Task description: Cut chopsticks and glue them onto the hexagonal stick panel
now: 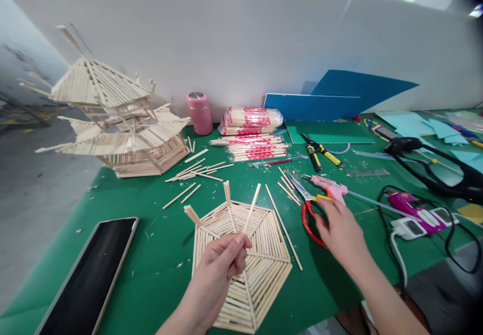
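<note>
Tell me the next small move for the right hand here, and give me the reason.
Probably close the right hand on the pink glue gun. Its fingertips already reach the gun's handle beside the red-handled scissors, while the left hand holds a loose stick upright over the hexagonal stick panel, which looks unglued.

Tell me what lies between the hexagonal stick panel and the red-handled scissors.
In the head view, one long loose stick lies slantwise on the green mat between the hexagonal stick panel and the red-handled scissors.

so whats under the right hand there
The right hand lies over the red-handled scissors, fingers at the pink glue gun. Part of the red handle loop and the blades show; the rest of the handles and the green mat beneath are covered.
</note>
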The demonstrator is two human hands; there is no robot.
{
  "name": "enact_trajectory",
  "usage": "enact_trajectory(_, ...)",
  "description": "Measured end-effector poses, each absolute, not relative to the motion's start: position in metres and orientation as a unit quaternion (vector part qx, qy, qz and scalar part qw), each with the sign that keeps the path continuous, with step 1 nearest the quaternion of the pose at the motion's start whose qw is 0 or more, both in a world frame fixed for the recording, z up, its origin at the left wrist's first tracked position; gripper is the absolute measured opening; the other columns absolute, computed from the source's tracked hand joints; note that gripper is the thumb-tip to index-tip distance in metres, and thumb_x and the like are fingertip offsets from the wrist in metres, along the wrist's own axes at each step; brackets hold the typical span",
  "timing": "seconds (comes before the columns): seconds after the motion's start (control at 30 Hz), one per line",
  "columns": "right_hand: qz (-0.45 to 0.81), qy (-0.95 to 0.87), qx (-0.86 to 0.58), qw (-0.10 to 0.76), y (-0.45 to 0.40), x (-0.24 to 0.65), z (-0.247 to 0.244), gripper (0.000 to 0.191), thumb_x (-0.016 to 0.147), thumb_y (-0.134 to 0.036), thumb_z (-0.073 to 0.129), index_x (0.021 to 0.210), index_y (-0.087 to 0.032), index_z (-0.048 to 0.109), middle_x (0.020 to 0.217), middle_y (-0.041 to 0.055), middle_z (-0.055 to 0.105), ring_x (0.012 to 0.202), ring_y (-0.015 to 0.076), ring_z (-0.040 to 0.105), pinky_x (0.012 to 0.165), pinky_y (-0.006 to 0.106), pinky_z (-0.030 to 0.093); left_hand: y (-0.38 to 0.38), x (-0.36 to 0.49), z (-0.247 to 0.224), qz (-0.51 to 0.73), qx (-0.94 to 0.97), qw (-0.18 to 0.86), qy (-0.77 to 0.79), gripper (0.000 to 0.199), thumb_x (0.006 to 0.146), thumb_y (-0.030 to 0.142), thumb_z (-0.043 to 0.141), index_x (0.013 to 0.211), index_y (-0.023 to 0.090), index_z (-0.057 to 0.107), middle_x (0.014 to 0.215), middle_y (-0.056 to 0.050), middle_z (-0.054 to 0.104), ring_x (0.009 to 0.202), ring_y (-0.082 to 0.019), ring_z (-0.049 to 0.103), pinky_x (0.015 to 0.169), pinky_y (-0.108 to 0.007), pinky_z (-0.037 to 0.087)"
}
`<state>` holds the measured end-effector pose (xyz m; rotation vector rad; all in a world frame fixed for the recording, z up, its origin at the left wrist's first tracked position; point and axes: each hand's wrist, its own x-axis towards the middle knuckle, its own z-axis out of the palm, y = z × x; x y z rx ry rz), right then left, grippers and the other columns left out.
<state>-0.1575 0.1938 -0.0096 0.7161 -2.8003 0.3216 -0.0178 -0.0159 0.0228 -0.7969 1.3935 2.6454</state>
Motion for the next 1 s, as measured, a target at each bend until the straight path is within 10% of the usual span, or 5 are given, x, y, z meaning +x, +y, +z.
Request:
enact_trajectory(0.43,0.006,-0.977,0.207,0.050,0.225,-0.177,0.004,0.032,0.078,-0.021,0.035,0.101,-0.012,0.055,0.102,0.0148,0.059,0.081,0.0276,0.060,0.063,0.037,0.048,-0.019,-0.010,0.024,0.861,-0.242,-0.002,0.448,0.022,0.078,0.028,0.052,0.066,0.011,0.059,0.046,0.005,0.034,0.046,-0.005,0.022,0.045,-0.021,0.014)
enact_trajectory(0.57,0.124,-0.979,0.158,0.040,0.253,-0.161,0.029,0.040,0.079,-0.037,0.036,0.105,-0.013,0.054,0.107,0.0145,0.057,0.091,0.0318,0.057,0.074,0.043,0.046,-0.019,-0.014,0.025,0.862,-0.230,-0.006,0.452,0.021,0.078,0.028,0.052,0.066,0.011,0.059,0.046,0.005,0.034,0.046,-0.005,0.022,0.045,-0.020,0.015)
enact_trajectory(0.77,0.436,-0.863,0.151,-0.205,0.251,-0.115,0.032,0.042,0.078,-0.035,0.043,0.117,-0.020,0.046,0.123,0.0086,0.048,0.109,0.0260,0.047,0.083,0.032,0.045,-0.017,-0.021,0.034,0.858,-0.217,-0.015,0.466,0.022,0.078,0.029,0.051,0.067,0.012,0.059,0.046,0.005,0.034,0.047,-0.005,0.024,0.045,-0.019,0.016)
enact_trajectory(1.0,0.372,-0.868,0.200,-0.261,0.205,-0.092,0.032,0.065,0.059,-0.018,0.058,0.120,-0.018,0.037,0.107,0.0094,0.056,0.092,0.0234,0.057,0.073,0.027,0.049,-0.015,-0.019,0.038,0.827,-0.234,-0.047,0.509,0.024,0.077,0.032,0.052,0.067,0.012,0.060,0.048,0.004,0.036,0.048,-0.005,0.027,0.045,-0.018,0.020)
